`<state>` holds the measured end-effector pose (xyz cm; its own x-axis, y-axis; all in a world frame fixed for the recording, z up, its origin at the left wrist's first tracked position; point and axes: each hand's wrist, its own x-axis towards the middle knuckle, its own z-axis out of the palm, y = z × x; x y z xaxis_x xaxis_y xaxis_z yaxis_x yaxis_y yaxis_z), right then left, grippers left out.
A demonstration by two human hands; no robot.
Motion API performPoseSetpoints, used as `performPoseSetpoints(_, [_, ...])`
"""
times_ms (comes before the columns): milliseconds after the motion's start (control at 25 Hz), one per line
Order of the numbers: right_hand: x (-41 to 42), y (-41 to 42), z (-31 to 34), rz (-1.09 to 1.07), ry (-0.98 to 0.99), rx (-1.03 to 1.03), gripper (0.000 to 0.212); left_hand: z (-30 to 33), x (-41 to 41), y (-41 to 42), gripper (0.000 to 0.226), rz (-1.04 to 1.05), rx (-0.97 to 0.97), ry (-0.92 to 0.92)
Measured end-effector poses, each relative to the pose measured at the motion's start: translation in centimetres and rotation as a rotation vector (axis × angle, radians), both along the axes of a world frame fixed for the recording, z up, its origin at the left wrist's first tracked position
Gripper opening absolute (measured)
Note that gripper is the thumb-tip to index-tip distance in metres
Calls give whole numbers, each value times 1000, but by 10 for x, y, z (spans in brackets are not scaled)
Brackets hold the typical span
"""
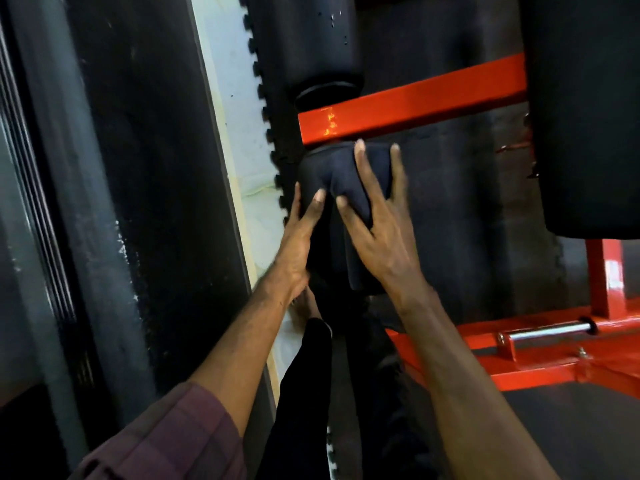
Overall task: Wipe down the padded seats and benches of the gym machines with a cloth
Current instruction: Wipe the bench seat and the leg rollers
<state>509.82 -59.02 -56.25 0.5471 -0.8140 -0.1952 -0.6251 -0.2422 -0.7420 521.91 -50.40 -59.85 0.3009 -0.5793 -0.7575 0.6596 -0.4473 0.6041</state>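
Observation:
A black roller pad sits just below an orange machine bar. A dark cloth is draped over the pad. My right hand presses the cloth against the pad with its fingers spread. My left hand grips the pad's left side, fingers wrapped along its edge. A second black roller pad sits above the bar. A large black pad hangs at the right.
Orange frame with a chrome peg lies low right. A black padded column stands at the left beside a white wall strip. Interlocking black floor mat edge runs down the middle. My dark trouser leg is below.

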Motion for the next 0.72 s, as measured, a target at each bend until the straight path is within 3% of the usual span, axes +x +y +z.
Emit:
performPoseSetpoints(80, [-24,31,4,9,43,-27,67,4,-4,0,106,31,42,40])
performPoseSetpoints(200, [-49,65,7,18,73,-35,70,7,-9,-3,93,59,53,2])
performPoseSetpoints(480, [16,-26,-9,-137,-105,43,60,20,-32,-14,96,67,164,-368])
performPoseSetpoints(600, [-23,24,-6,-158,-55,115,62,25,-43,-18,100,-11,258,-498])
performPoseSetpoints(720, [-47,57,1,-122,-29,135,66,26,-39,-17,96,-68,285,-481])
